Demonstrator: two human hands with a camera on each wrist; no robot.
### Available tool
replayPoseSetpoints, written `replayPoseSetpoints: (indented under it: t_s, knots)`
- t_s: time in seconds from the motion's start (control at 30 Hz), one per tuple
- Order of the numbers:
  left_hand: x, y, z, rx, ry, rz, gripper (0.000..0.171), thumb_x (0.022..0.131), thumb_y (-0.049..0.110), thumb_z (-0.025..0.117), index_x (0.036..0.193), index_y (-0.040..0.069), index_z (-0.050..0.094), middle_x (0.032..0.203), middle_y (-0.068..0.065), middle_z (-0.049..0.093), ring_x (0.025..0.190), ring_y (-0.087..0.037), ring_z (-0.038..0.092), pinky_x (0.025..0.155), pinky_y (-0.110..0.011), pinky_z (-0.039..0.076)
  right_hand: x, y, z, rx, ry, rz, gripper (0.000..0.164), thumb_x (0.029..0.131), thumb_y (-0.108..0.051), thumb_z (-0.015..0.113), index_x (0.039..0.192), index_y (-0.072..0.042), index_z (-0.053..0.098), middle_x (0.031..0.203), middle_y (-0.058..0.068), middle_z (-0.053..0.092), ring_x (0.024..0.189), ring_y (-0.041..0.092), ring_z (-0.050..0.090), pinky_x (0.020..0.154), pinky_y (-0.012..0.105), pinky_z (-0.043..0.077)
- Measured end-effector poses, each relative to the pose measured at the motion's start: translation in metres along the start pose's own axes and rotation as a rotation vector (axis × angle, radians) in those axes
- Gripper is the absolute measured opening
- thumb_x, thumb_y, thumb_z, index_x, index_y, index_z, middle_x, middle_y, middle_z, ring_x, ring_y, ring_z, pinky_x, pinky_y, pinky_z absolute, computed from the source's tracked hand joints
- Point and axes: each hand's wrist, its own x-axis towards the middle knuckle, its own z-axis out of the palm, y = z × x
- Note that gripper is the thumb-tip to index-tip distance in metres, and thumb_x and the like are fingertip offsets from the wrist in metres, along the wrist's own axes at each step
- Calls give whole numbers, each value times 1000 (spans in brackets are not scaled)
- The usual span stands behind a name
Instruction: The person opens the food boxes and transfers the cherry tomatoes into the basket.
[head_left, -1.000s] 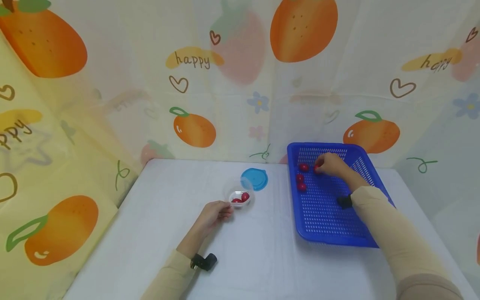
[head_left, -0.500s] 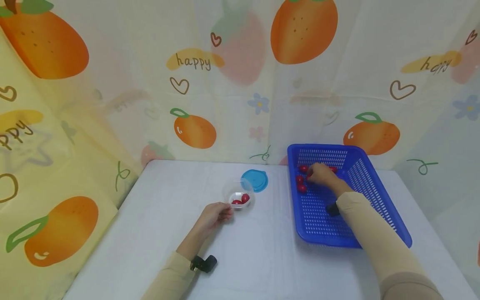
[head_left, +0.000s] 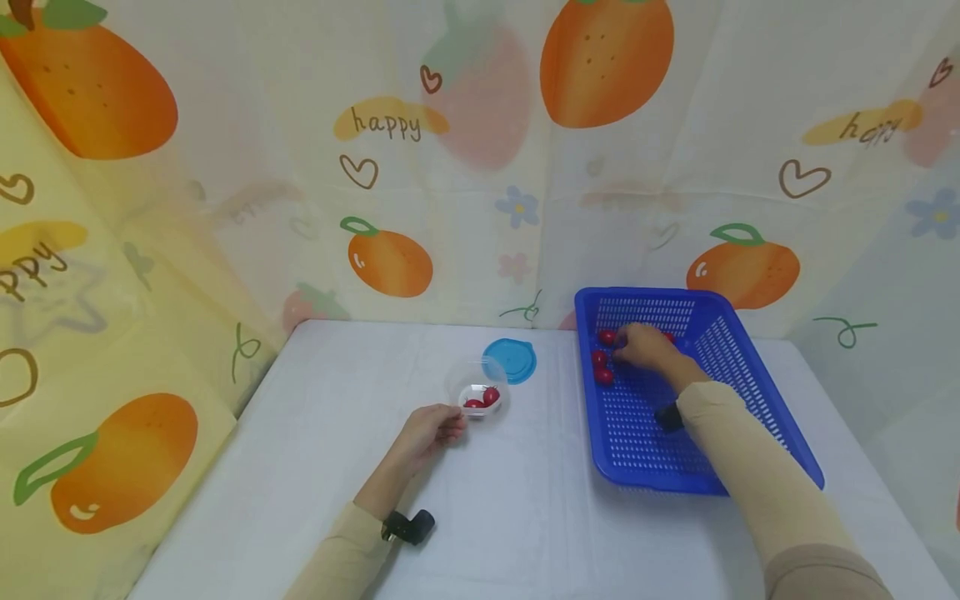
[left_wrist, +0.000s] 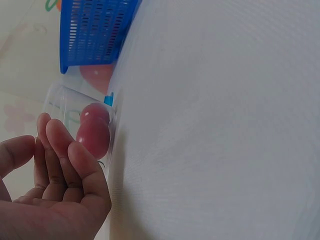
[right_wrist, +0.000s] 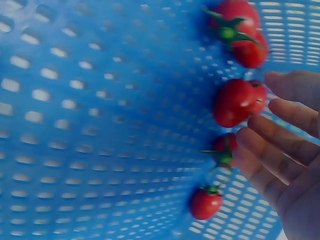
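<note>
My left hand (head_left: 426,435) pinches the near rim of a small clear plastic container (left_wrist: 70,100) between thumb and fingertips. Inside it lie two red cherry tomatoes (head_left: 491,396). Over the back left part of a blue plastic basket (head_left: 637,480) is my right hand (head_left: 648,346). In the right wrist view, its fingers (right_wrist: 272,155) stretch out close to several cherry tomatoes (right_wrist: 232,102) with green stems, the thumb apart from them; none is seen gripped. More cherry tomatoes (head_left: 603,376) lie along the basket's left wall, and another shows just right of the hand.
A round blue lid (head_left: 510,360) lies flat on the white-covered table (head_left: 300,450), behind the container. Fruit-printed cloth (head_left: 465,250) hangs along the table's back and left. The basket's raised walls stand around the right hand.
The right hand has shifted left and slightly nearer inside the basket, and a tomato now shows to its right. Left hand and container have stayed in place.
</note>
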Motion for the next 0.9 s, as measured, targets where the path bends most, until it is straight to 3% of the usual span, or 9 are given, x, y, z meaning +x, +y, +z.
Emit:
replayPoseSetpoints:
  t_s: [0.17, 0.3, 0.5, 0.9]
  knots:
    - [0, 0, 1, 1, -3, 3, 30, 97, 20, 54, 110, -5, 64, 84, -3, 68, 79, -16, 65, 74, -22, 54, 1, -10, -17, 22, 23, -1, 38, 90, -12, 63, 121, 9, 59, 116, 30, 63, 108, 43, 60, 94, 54, 48]
    - [-1, 2, 1, -6, -6, 3, 31, 97, 20, 54, 111, -6, 63, 84, -3, 68, 79, -15, 65, 74, -22, 54, 4, -24, -31, 21, 58, -33, 37, 92, -12, 61, 123, 8, 58, 118, 29, 63, 109, 43, 60, 94, 54, 48]
    - [-1, 3, 1, -3, -2, 2, 31, 97, 19, 54, 110, -7, 63, 84, -4, 68, 79, -16, 65, 73, -22, 54, 8, -54, -42, -3, 106, -165, 33, 89, -12, 64, 116, 7, 63, 110, 26, 67, 105, 40, 63, 94, 52, 48]
    - [-1, 2, 2, -3, -15, -6, 30, 97, 19, 54, 111, -6, 64, 85, -4, 68, 79, -15, 65, 75, -22, 55, 15, -145, -38, -22, -47, -283, 31, 93, -20, 63, 117, -2, 66, 113, 16, 68, 106, 30, 62, 92, 43, 52]
